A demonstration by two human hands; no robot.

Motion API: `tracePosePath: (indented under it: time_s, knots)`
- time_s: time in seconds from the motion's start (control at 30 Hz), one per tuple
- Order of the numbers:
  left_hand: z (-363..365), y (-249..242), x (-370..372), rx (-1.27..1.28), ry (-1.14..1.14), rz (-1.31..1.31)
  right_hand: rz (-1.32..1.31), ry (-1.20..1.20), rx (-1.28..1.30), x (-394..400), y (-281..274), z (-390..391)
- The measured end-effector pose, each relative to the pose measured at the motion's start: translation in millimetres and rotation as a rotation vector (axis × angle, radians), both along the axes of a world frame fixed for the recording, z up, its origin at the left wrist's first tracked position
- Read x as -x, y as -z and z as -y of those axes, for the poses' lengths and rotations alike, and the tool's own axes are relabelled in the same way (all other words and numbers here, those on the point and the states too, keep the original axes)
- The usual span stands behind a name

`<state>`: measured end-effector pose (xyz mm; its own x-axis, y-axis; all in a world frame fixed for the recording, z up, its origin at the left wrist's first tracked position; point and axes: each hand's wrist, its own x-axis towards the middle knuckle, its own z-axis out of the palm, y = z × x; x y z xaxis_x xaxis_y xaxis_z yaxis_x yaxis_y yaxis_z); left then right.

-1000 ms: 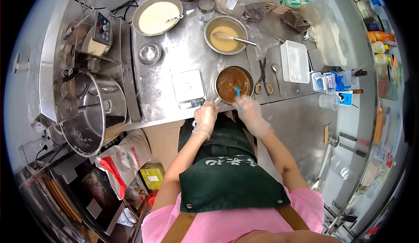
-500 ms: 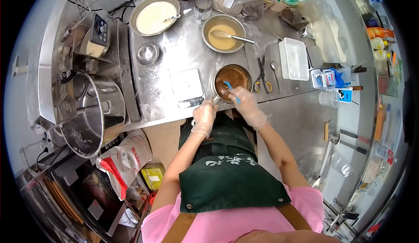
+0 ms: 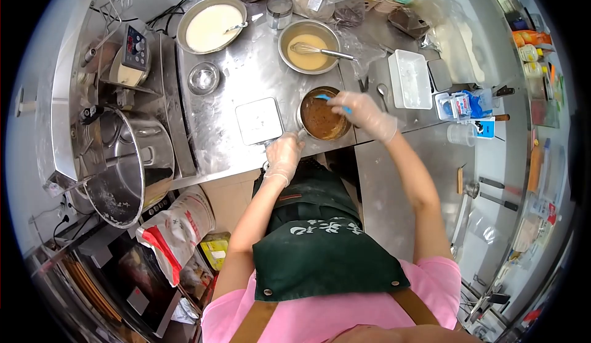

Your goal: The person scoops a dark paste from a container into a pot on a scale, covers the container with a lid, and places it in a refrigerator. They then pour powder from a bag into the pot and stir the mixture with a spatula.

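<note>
A metal saucepan (image 3: 300, 121) holding a brown mixture (image 3: 324, 120) stands at the front of the steel table. My left hand (image 3: 285, 153), in a clear glove, is closed around its handle, most of which it hides. Over the pan's right side, my gloved right hand (image 3: 367, 114) grips a blue spatula (image 3: 323, 97). The spatula's blade is by the pan's far inner wall. Left of the pan lies a white scale (image 3: 258, 120), close to my left hand. Scissors (image 3: 364, 85) and a spoon (image 3: 383, 94) are partly hidden behind my right hand.
Behind the pan is a bowl (image 3: 281, 53) of yellowish liquid with a whisk (image 3: 308, 48). A larger bowl (image 3: 181, 32) of pale batter and a small metal bowl (image 3: 204, 79) stand at left. On the right are a white tub (image 3: 410, 78) and a clear cup (image 3: 461, 135). A mixer bowl (image 3: 143, 158) stands far left.
My right hand has moved right and away from me, carrying the spatula from the pan's near middle to its far wall. My left hand stays on the handle. The view has shifted slightly.
</note>
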<state>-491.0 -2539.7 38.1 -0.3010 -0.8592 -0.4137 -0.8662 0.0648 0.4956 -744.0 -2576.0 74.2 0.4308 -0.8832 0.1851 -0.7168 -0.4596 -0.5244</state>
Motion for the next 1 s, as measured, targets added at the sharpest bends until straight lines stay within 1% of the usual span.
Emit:
tracePosePath:
  time_s: [0.1, 0.2, 0.23, 0.33, 0.37, 0.47, 0.57, 0.67, 0.73, 0.8, 0.87, 0.9, 0.97, 1.0]
  knots:
    - [1.0, -3.4, 0.5, 0.045, 0.014, 0.003, -0.124, 0.158, -0.283, 21.8, -22.4, 9.4]
    - [0.6, -2.8, 4.1, 0.076, 0.021, 0.018, -0.138, 0.097, -0.233, 19.1, -34.8, 9.0]
    - [-0.7, -3.8, 4.8, 0.090, 0.033, 0.022, -0.114, 0.077, -0.169, 14.6, -38.3, 11.9]
    - [-6.8, 2.2, 6.0, 0.176, 0.041, -0.013, -0.182, 0.133, -0.273, 12.7, -33.4, 21.2]
    - [-8.9, 4.9, 6.0, 0.211, 0.034, -0.033, -0.224, 0.134, -0.263, 17.4, -29.0, 21.2]
    - [-9.6, -1.8, 7.1, 0.220, 0.032, -0.015, -0.227, 0.350, -0.399, 32.6, -18.5, 7.4]
    - [-12.1, 4.4, 6.9, 0.206, 0.022, -0.003, 0.249, 0.747, -0.916, 40.6, -4.5, -17.6]
    - [-14.2, 2.3, 6.6, 0.212, 0.017, -0.001, 0.486, 0.950, -1.055, 32.7, 11.4, -44.5]
    - [-14.9, 3.2, 4.4, 0.216, 0.034, 0.006, 0.781, 1.094, -1.098, 18.1, 32.3, -65.1]
    - [-18.0, 8.3, 1.7, 0.249, 0.029, -0.018, 1.042, 1.210, -1.081, -0.9, 60.9, -75.6]
    - [-21.4, 20.3, -3.1, 0.311, -0.003, -0.071, 1.332, 1.163, -0.852, -24.9, 66.9, -74.6]
    - [-20.9, 22.3, -5.9, 0.276, -0.005, -0.054, 1.236, 1.080, -0.807, -28.9, 57.7, -70.9]
    - [-21.0, 31.6, -12.4, 0.288, -0.015, -0.086, 1.036, 0.917, -0.712, -30.5, 27.9, -60.6]
    - [-20.4, 33.1, -14.3, 0.294, -0.019, -0.107, 0.796, 0.772, -0.500, -25.4, 26.7, -65.0]
